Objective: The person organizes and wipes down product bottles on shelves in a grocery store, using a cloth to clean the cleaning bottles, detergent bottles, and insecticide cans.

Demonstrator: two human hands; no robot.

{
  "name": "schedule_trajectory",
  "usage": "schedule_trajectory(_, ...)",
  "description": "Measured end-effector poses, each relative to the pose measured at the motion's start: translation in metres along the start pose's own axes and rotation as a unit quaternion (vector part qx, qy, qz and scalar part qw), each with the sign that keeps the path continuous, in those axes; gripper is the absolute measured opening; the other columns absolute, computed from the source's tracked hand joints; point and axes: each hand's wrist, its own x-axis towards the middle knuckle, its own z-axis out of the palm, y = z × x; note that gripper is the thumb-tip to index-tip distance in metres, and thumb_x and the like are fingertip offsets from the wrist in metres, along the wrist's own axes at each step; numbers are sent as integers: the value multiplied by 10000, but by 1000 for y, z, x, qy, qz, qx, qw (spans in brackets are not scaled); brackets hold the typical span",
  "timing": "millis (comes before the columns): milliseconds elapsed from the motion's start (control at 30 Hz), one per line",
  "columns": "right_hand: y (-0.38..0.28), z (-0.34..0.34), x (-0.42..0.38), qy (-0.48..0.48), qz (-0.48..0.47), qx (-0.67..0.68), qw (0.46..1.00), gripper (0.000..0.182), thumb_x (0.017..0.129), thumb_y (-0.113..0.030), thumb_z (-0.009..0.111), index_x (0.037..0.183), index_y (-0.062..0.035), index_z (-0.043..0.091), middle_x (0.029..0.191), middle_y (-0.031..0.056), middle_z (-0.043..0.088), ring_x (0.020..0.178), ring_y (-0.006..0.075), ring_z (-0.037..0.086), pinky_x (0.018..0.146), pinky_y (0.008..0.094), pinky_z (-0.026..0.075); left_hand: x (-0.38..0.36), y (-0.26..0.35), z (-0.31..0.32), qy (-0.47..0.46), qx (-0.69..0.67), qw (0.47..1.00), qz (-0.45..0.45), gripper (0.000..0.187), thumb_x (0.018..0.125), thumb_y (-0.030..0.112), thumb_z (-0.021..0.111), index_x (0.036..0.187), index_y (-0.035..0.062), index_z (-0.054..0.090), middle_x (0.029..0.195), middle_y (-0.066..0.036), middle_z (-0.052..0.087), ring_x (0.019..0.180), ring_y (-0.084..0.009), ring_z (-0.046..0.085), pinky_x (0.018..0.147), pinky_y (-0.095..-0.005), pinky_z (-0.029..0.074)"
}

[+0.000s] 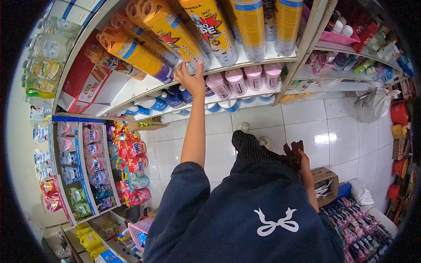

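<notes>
My left hand (191, 79) reaches up to the shelf edge, its fingers around the bottom of a yellow and orange spray can (175, 33) that leans to one side. More such cans stand beside it, among them a can with a purple base (136, 56) to the left and an upright one (212, 30) to the right. Pink bottles (237, 81) line the shelf below. Lower right, my right hand (303, 163) is closed around a dark brown cloth (294, 153) beside my body.
A red and white box (87, 83) lies at the shelf's left end. Bagged detergents (131, 162) hang at the left. White floor tiles (307, 122) show below the shelves. A cardboard box (326, 184) and a white sack (372, 105) stand at the right.
</notes>
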Motion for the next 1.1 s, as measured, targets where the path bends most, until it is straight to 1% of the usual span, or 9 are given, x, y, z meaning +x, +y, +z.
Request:
schedule_trajectory(600,-8,4,-13,-9,-9,34,999,450,850,-187,410,1258,-19,320,1222,118,427,1082,296,457,903,428,389,-21,-24,7,-31,40,998,35,535,675,304,684,1026,-58,504,1009,-182,515,1004,-326,396,863,-413,322)
schedule_trajectory(733,-11,7,-14,13,-19,47,999,423,835,-219,452,1190,3,389,1133,121,483,999,269,495,846,389,412,-26,-19,0,-49,35,997,52,525,658,270,693,1031,-54,518,1041,-169,512,1035,-311,400,892,-398,316)
schedule_trajectory(800,-16,12,-16,52,-18,54,997,382,813,-240,501,1078,36,496,992,118,561,860,223,551,753,325,442,-10,-22,-9,-124,17,991,-35,517,622,244,722,1004,-52,540,1002,-165,547,977,-284,470,871,-363,350)
schedule_trajectory(867,-20,16,-18,59,-27,65,996,379,810,-235,509,1079,33,492,996,123,559,867,232,551,756,333,444,22,17,-36,-98,-81,986,-108,540,630,252,729,1029,-53,528,983,-135,570,897,-249,515,831,-320,373)
schedule_trajectory(900,-20,17,-19,63,-29,69,995,378,809,-233,513,1079,31,491,998,126,558,870,237,551,758,338,445,32,-7,-27,-77,-160,975,-130,559,652,267,720,1060,-51,507,985,-118,570,875,-221,519,809,-303,376)
schedule_trajectory(933,-19,15,-20,58,-24,77,995,376,808,-230,516,1077,30,491,995,127,559,868,238,551,756,341,447,43,-33,-19,-57,-238,958,-151,578,675,282,710,1092,-49,486,987,-102,571,852,-194,523,787,-286,380)
schedule_trajectory(967,-18,11,-19,53,-18,83,995,373,806,-228,520,1074,30,492,992,127,560,866,240,551,753,345,449,62,-23,-35,-159,-244,932,-215,594,732,291,669,1153,-52,428,1009,-87,562,884,-165,512,785,-285,382)
schedule_trajectory(1067,-24,20,-29,61,-29,83,994,369,805,-225,524,1069,31,492,973,125,564,851,241,554,738,349,455,81,5,-49,-152,-347,872,-310,573,765,271,640,1165,-69,411,1040,-106,549,929,-151,509,790,-255,380)
schedule_trajectory(1100,-25,24,-32,67,-38,81,994,368,805,-224,524,1068,32,492,965,124,566,845,241,555,732,349,457,80,4,-46,-155,-347,891,-246,548,774,273,629,1151,-71,430,1073,-119,535,961,-156,504,811,-244,375)
